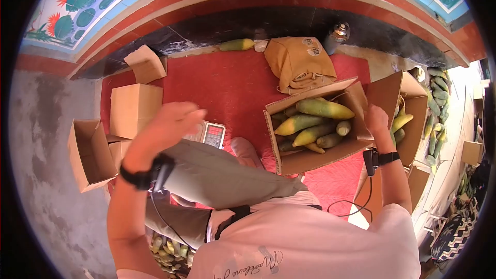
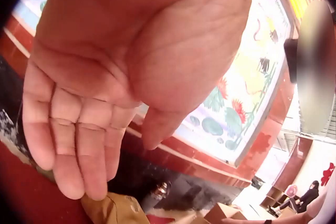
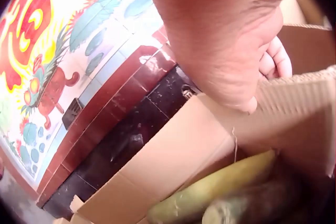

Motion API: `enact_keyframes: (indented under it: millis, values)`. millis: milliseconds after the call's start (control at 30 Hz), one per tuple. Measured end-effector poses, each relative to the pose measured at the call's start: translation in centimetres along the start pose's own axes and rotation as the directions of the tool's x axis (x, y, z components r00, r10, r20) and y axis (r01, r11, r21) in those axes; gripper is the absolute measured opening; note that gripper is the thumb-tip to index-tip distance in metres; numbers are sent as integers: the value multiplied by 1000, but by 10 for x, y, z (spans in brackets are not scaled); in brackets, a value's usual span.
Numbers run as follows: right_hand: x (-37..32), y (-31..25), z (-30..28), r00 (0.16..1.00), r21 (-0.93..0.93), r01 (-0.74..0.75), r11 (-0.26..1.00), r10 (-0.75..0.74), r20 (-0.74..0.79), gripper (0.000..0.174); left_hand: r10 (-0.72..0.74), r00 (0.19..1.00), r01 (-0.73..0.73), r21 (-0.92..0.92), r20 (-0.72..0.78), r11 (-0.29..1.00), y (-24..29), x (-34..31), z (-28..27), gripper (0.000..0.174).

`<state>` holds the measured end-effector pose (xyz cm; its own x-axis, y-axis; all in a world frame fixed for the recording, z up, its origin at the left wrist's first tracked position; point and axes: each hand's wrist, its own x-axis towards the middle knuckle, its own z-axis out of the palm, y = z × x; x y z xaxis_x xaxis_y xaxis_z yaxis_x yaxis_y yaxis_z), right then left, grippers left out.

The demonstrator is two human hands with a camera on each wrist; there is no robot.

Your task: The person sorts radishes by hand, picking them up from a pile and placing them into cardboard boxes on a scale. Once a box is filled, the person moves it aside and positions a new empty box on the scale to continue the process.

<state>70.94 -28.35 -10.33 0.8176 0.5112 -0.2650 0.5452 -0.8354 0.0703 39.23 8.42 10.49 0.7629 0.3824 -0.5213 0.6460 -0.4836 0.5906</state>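
Note:
My left hand [image 1: 175, 121] hovers in the air beside a digital scale [image 1: 214, 136] with red figures. In the left wrist view its palm [image 2: 157, 40] faces the camera, the fingers extended and holding nothing. With my right hand [image 1: 378, 119] I grip the right wall of an open cardboard box [image 1: 330, 155]. The right wrist view shows the fingers [image 3: 275, 62] curled over the box's top edge. Inside the box lie several long, thick yellow-green cucumbers [image 1: 324, 108], piled on one another.
A second cardboard box [image 1: 413, 90] with more cucumbers stands close on the right. A tan bag [image 1: 299, 64] and a flask [image 1: 338, 36] are by the wall, near a lone cucumber [image 1: 236, 45]. Other cartons [image 1: 135, 108] stand at left; a red mat [image 1: 217, 82] covers the floor.

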Motion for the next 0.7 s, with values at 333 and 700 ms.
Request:
enact_keyframes:
  millis: [333,700]
  values:
    - [19,-119,-96,856,29,346,938,-302,-421,27,-322,826,319,-86,-463,944,-61,-255,-75,19]
    - [14,-319,-217,737,840,502,205,-611,-291,21,-534,293,689,-213,-793,693,-113,-462,-49,26]
